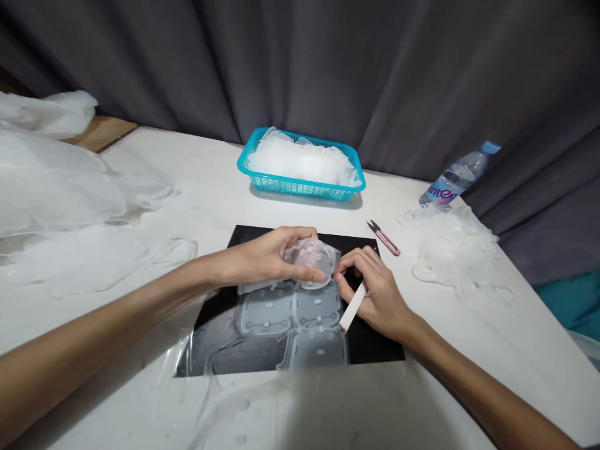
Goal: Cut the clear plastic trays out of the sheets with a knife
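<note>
Translucent molded sheet (pixel 317 307), partly lifted over the black mat (pixel 377 347).
Looks light, limp, likely clingy and tearable; best taken by its rim. Your left hand (pixel 269 255) clamps the raised flap (pixel 313 255), thumb uppermost; your right hand (pixel 375 290), fingertips pinched at its edge, holds a white stick (pixel 354 306).

Passage runs between the blue basket (pixel 304 187) and held translucent piece (pixel 324 259), snips (pixel 387 242) obstructing its right end.
</note>
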`<state>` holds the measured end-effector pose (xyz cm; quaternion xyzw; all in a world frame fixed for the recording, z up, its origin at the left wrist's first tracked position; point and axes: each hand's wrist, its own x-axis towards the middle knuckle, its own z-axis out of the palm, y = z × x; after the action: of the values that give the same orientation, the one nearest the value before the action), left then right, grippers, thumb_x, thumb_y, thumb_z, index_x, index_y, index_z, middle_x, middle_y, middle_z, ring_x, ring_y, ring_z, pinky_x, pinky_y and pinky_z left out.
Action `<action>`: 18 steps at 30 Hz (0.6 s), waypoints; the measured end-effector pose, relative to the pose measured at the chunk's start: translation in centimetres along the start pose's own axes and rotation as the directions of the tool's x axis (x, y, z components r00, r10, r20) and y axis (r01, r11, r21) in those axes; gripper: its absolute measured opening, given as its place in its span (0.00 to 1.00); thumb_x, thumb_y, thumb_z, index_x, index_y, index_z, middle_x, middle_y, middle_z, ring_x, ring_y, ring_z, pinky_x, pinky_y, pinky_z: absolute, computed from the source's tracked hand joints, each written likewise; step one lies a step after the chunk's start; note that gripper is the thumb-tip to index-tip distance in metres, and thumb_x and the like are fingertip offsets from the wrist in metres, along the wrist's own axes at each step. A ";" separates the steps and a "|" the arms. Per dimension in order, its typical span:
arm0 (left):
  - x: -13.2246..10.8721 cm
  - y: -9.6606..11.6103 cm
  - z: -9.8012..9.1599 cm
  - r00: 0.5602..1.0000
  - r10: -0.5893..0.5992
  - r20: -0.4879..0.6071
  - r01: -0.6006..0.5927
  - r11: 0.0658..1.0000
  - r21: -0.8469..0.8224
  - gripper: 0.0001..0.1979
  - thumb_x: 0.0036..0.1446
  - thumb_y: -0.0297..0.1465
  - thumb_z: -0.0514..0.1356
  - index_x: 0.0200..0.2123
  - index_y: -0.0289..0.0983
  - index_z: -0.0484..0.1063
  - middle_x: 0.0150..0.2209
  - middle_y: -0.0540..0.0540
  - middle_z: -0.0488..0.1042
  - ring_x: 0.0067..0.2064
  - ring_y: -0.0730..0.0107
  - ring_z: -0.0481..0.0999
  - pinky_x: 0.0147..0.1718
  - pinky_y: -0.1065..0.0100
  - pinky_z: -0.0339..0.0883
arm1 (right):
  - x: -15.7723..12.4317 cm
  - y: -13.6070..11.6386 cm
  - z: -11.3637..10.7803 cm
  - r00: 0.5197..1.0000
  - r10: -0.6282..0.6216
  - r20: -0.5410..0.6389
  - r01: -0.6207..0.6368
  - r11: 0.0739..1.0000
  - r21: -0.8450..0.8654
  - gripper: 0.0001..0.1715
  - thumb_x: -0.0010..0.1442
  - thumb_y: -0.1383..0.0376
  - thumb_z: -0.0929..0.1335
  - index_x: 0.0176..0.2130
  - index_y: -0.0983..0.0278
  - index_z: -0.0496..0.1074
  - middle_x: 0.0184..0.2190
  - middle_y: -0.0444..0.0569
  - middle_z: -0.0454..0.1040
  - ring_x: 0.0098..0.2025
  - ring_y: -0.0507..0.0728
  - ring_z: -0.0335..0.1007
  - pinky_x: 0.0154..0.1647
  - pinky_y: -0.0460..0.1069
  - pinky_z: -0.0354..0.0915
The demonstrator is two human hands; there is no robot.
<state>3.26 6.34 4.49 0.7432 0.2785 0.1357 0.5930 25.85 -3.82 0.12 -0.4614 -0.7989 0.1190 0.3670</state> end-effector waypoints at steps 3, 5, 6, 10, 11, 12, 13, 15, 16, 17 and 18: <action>-0.4 0.7 0.0 0.980 -0.056 0.193 0.066 0.997 -0.048 0.18 0.54 0.40 0.75 0.35 0.37 0.72 0.30 0.53 0.73 0.32 0.70 0.70 0.30 0.71 0.61 | 0.1 0.5 0.1 0.999 0.025 -0.028 -0.025 0.999 -0.021 0.07 0.67 0.73 0.67 0.40 0.61 0.67 0.37 0.49 0.75 0.40 0.59 0.67 0.40 0.53 0.63; -0.6 1.1 0.0 0.922 -0.102 0.374 0.132 0.990 -0.054 0.16 0.53 0.37 0.75 0.36 0.37 0.73 0.32 0.51 0.76 0.35 0.68 0.73 0.32 0.71 0.64 | 0.2 1.1 0.1 0.995 0.084 -0.051 -0.086 0.996 -0.038 0.07 0.67 0.73 0.67 0.39 0.61 0.68 0.36 0.49 0.75 0.39 0.59 0.67 0.39 0.54 0.63; -0.7 1.2 0.0 0.904 -0.114 0.412 0.144 0.989 -0.043 0.16 0.53 0.36 0.75 0.37 0.37 0.74 0.33 0.51 0.77 0.36 0.67 0.74 0.34 0.70 0.65 | 0.3 1.5 0.0 0.992 0.122 -0.041 -0.123 0.992 -0.036 0.06 0.67 0.72 0.68 0.38 0.61 0.69 0.36 0.49 0.75 0.39 0.59 0.67 0.39 0.54 0.62; -0.6 1.1 -0.1 0.962 -0.091 0.256 0.092 0.996 0.008 0.13 0.58 0.37 0.72 0.41 0.37 0.76 0.37 0.49 0.77 0.39 0.66 0.75 0.37 0.70 0.66 | 0.7 2.2 -1.0 0.977 0.182 0.113 -0.192 0.978 0.079 0.05 0.66 0.71 0.69 0.41 0.61 0.73 0.39 0.49 0.75 0.45 0.61 0.67 0.45 0.55 0.64; -0.5 1.0 -0.2 0.970 -0.081 0.227 0.080 0.997 0.016 0.13 0.59 0.38 0.71 0.41 0.37 0.76 0.37 0.48 0.77 0.39 0.66 0.75 0.37 0.70 0.66 | 0.7 2.0 -1.4 0.974 0.164 0.154 -0.185 0.973 0.139 0.08 0.66 0.71 0.69 0.45 0.61 0.74 0.43 0.50 0.75 0.46 0.61 0.67 0.48 0.55 0.65; -0.4 0.9 -0.2 0.975 -0.072 0.212 0.069 0.997 0.021 0.13 0.61 0.39 0.70 0.42 0.37 0.77 0.38 0.48 0.76 0.39 0.66 0.74 0.37 0.70 0.66 | 0.7 1.7 -1.7 0.972 0.143 0.188 -0.181 0.962 0.206 0.12 0.66 0.70 0.69 0.50 0.61 0.74 0.45 0.50 0.75 0.48 0.60 0.67 0.50 0.56 0.65; -0.3 0.8 -0.2 0.977 -0.063 0.201 0.059 0.998 0.029 0.13 0.62 0.41 0.68 0.41 0.37 0.77 0.37 0.49 0.75 0.38 0.68 0.73 0.35 0.71 0.65 | 0.7 1.4 -2.0 0.968 0.127 0.216 -0.185 0.945 0.271 0.16 0.67 0.69 0.70 0.54 0.60 0.73 0.47 0.50 0.74 0.47 0.59 0.67 0.51 0.56 0.66; -0.3 0.7 -0.2 0.980 -0.061 0.190 0.051 0.997 0.061 0.15 0.65 0.45 0.66 0.39 0.37 0.77 0.33 0.50 0.73 0.34 0.71 0.69 0.32 0.72 0.61 | 0.7 0.6 -2.4 0.963 0.138 0.233 -0.218 0.906 0.364 0.17 0.69 0.65 0.70 0.57 0.58 0.74 0.43 0.48 0.73 0.44 0.57 0.69 0.49 0.54 0.67; -0.4 0.6 -0.1 0.980 -0.065 0.188 0.051 0.996 0.079 0.17 0.65 0.46 0.65 0.38 0.37 0.78 0.32 0.51 0.71 0.32 0.72 0.67 0.30 0.72 0.59 | 0.7 0.3 -2.5 0.962 0.157 0.224 -0.236 0.891 0.389 0.14 0.70 0.64 0.70 0.55 0.58 0.76 0.40 0.47 0.73 0.42 0.56 0.69 0.46 0.53 0.67; -0.4 0.7 -0.1 0.980 -0.069 0.185 0.052 0.994 0.095 0.18 0.66 0.47 0.64 0.38 0.37 0.78 0.31 0.51 0.71 0.31 0.73 0.66 0.29 0.72 0.57 | 0.7 0.0 -2.5 0.962 0.176 0.209 -0.248 0.882 0.400 0.11 0.71 0.63 0.70 0.53 0.58 0.78 0.38 0.46 0.73 0.40 0.56 0.69 0.44 0.53 0.66; -0.5 0.7 0.0 0.980 -0.071 0.184 0.052 0.993 0.108 0.19 0.66 0.48 0.64 0.38 0.37 0.79 0.31 0.51 0.72 0.31 0.73 0.66 0.29 0.72 0.57 | 0.8 -0.1 -2.6 0.963 0.186 0.194 -0.251 0.883 0.397 0.09 0.72 0.62 0.70 0.50 0.58 0.79 0.36 0.46 0.74 0.39 0.56 0.69 0.42 0.52 0.66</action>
<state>3.09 5.94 5.18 0.7731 0.2510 0.0321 0.5816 27.37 -3.58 2.37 -0.4491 -0.7228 0.3625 0.3802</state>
